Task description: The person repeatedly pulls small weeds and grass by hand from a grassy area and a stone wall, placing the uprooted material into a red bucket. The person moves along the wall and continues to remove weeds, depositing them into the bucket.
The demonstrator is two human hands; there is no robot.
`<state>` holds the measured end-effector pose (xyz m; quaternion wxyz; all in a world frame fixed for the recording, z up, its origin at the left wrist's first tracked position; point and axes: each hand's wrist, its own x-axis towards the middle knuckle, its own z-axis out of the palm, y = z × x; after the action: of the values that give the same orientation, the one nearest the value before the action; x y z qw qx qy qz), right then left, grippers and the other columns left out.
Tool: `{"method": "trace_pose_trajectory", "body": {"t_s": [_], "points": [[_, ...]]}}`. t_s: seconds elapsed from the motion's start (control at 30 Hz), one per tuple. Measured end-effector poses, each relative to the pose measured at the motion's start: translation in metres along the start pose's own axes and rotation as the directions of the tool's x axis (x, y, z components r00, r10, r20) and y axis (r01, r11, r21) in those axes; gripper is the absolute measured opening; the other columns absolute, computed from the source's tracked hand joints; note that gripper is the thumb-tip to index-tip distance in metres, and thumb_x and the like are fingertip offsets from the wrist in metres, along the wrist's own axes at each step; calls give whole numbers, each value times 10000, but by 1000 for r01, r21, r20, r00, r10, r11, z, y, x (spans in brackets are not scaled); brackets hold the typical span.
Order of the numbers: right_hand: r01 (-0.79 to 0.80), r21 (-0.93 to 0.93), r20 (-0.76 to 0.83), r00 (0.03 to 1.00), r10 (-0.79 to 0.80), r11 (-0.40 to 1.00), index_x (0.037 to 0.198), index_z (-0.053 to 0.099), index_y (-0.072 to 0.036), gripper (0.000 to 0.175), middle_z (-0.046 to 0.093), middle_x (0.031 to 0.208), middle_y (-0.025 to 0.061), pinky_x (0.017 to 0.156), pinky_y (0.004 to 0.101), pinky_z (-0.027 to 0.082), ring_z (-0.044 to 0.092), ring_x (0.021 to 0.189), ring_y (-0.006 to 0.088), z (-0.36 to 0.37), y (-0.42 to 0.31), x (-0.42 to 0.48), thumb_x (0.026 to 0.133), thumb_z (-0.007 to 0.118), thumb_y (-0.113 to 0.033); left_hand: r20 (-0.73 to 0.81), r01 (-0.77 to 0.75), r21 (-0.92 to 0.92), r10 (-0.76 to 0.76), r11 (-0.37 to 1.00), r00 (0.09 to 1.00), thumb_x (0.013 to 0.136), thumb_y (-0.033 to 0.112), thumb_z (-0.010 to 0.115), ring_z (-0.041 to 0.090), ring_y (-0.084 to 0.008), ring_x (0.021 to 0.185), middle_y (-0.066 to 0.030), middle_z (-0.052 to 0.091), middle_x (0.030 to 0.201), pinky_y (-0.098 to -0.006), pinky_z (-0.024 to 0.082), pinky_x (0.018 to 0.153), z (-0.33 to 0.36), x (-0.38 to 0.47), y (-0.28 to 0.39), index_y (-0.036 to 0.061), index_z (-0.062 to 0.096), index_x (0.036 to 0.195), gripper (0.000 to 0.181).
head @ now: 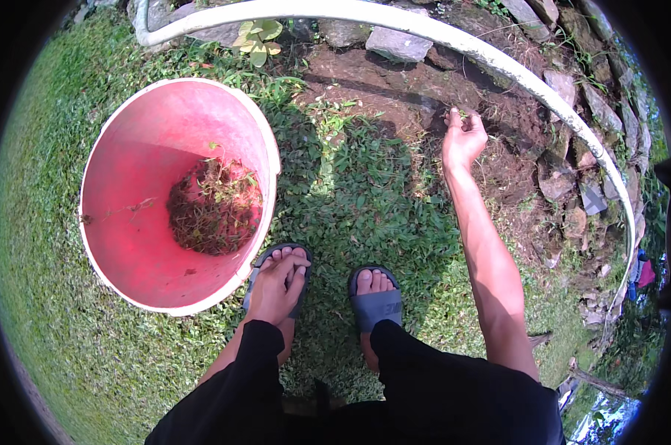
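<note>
My right hand (464, 139) reaches out over bare brown soil (391, 92), its fingertips curled together near a small bit of greenery; whether they grip it is too small to tell. My left hand (277, 289) hangs over my left foot with its fingers bent and close together, and nothing shows in it. To the left of that hand a big pink-red plastic bucket (129, 222) with a whitish rim stands on the grass. Pulled weeds and dark roots (215, 206) lie at its bottom, and one thin stem clings to the inner wall.
A white pipe (391, 16) curves across the top and down the right side. Behind it runs a stone wall (599, 108); a loose stone (399, 44) lies by the soil. A small leafy plant (258, 41) grows beyond the bucket. My feet, in slide sandals (377, 306), stand on grass.
</note>
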<state>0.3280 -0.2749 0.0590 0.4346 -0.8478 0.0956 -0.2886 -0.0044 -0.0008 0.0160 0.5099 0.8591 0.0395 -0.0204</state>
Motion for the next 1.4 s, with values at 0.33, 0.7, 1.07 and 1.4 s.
{"method": "trace_pose_trajectory", "body": {"t_s": [0.33, 0.7, 1.07, 1.4], "points": [[339, -412, 337, 919, -204, 846, 1300, 582, 30, 463, 681, 1009, 233, 876, 455, 529, 690, 924, 366, -66, -17, 78, 1028, 491, -333, -15, -19, 7, 19, 1000, 1000, 946, 135, 653, 669, -394, 887, -180, 708, 901, -440, 496, 871, -1, 1, 2, 108, 701, 1037, 107], [742, -484, 423, 663, -617, 465, 1087, 658, 28, 229, 640, 1099, 228, 887, 480, 542, 640, 979, 401, -86, 4, 84, 901, 528, 57, -20, -13, 4, 13, 1000, 1000, 938, 116, 658, 635, -410, 885, -189, 693, 902, -456, 505, 842, 1, 1, -1, 100, 714, 1039, 117], [267, -218, 348, 920, -181, 939, 1120, 642, -47, 215, 687, 948, 123, 751, 353, 529, 649, 789, 177, -89, -41, -16, 918, 641, 27, -35, -37, -3, 37, 999, 999, 938, 113, 658, 636, -396, 858, -189, 687, 867, -449, 502, 825, 1, 1, -1, 84, 717, 1027, 110], [145, 844, 445, 345, -826, 516, 1091, 737, 42, 328, 718, 1134, 237, 980, 436, 538, 704, 1040, 361, -28, -241, -144, 801, 584, 55, 131, 275, 183, -301, 944, 945, 947, 113, 646, 649, -380, 821, -177, 687, 839, -446, 502, 782, 1, 3, -3, 64, 698, 975, 76]]}}
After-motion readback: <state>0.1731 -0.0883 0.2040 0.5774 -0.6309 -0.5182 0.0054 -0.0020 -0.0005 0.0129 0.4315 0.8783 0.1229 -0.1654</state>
